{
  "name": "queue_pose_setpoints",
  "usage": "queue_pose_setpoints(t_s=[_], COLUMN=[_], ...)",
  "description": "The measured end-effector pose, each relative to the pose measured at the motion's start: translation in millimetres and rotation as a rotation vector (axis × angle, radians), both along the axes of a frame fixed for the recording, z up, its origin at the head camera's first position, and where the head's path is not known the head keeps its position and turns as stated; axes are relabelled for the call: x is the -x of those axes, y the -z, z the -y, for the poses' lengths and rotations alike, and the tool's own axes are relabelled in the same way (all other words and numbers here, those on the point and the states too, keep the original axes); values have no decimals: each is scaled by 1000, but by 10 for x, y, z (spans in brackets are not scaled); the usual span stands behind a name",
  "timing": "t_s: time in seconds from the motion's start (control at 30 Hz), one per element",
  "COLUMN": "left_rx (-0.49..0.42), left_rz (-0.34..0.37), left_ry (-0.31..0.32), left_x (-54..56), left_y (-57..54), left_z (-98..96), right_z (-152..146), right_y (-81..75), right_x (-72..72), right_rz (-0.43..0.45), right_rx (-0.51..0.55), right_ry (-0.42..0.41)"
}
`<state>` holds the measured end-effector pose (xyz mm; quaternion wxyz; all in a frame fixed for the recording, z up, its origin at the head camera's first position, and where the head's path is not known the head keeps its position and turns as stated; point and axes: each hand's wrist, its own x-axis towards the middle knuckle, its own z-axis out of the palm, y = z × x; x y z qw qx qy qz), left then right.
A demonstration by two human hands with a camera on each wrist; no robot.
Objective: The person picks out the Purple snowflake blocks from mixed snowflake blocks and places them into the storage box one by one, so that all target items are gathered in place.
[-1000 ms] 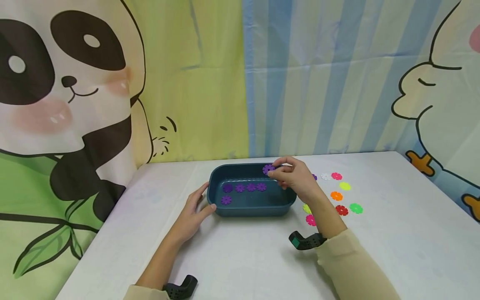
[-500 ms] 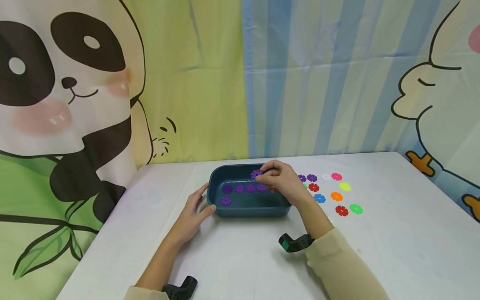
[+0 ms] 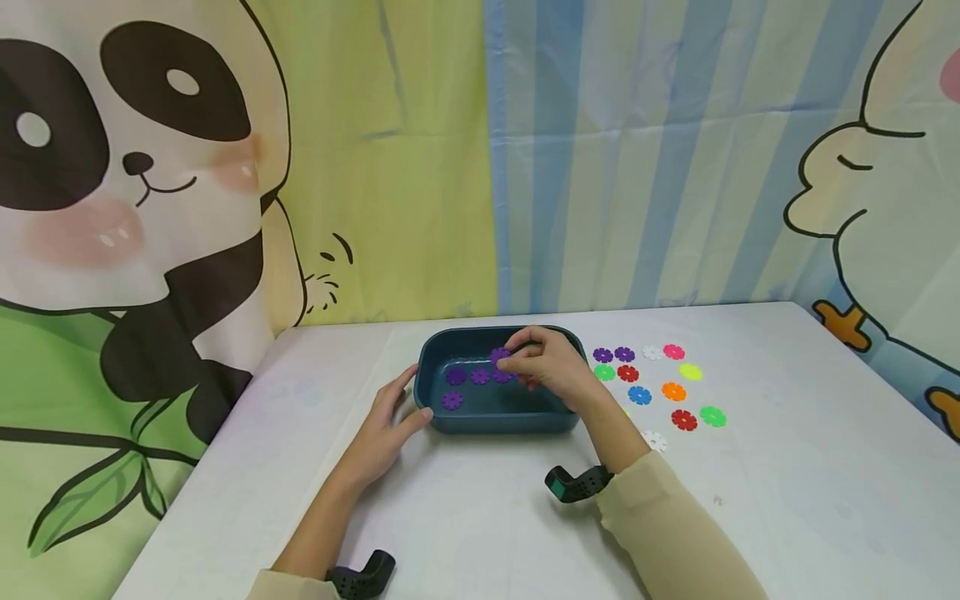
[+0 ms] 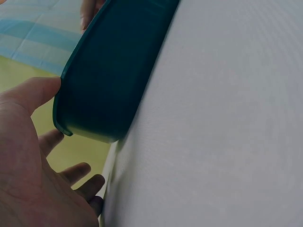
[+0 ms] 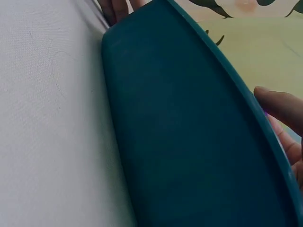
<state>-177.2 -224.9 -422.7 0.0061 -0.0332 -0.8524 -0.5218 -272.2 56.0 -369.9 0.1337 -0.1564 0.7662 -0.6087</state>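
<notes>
My right hand (image 3: pixel 551 365) pinches a purple flower-shaped disc (image 3: pixel 498 355) between thumb and fingers, above the inside of a dark teal container (image 3: pixel 487 423). Several purple pieces lie on the container floor: a row with a round-looking purple piece (image 3: pixel 454 376) at its left end, and a single flower disc (image 3: pixel 452 401) in front. The right hand hides part of that row. At the container's left end my left hand (image 3: pixel 381 433) rests, its thumb (image 4: pixel 46 90) touching the rim and its other fingers loosely spread. In the right wrist view the container wall (image 5: pixel 189 118) hides most of the held disc.
Right of the container, loose flower discs lie on the white table (image 3: pixel 787 483): purple discs (image 3: pixel 624 356), a blue disc (image 3: pixel 639 396), an orange disc (image 3: pixel 673 392), a green disc (image 3: pixel 712 417) and others. A printed curtain (image 3: pixel 420 167) hangs behind the table.
My right hand has moved left over the container with the purple disc, uncovering more loose discs on the table. The left hand and container have stayed put.
</notes>
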Motion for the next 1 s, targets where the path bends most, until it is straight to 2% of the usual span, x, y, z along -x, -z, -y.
queue_pose_setpoints(t_s=[0.37, 0.67, 1.0], left_rx=[-13, -5, -2], left_rz=[-1, 5, 12], left_ry=[19, 11, 3], left_x=[-4, -5, -2], left_y=[-27, -28, -21], left_z=[-1, -1, -5], right_z=[128, 259, 401], right_y=[56, 54, 84], right_x=[64, 71, 92], right_rz=[23, 54, 28], right_rx=[-151, -306, -406], right_ry=[-102, -120, -145])
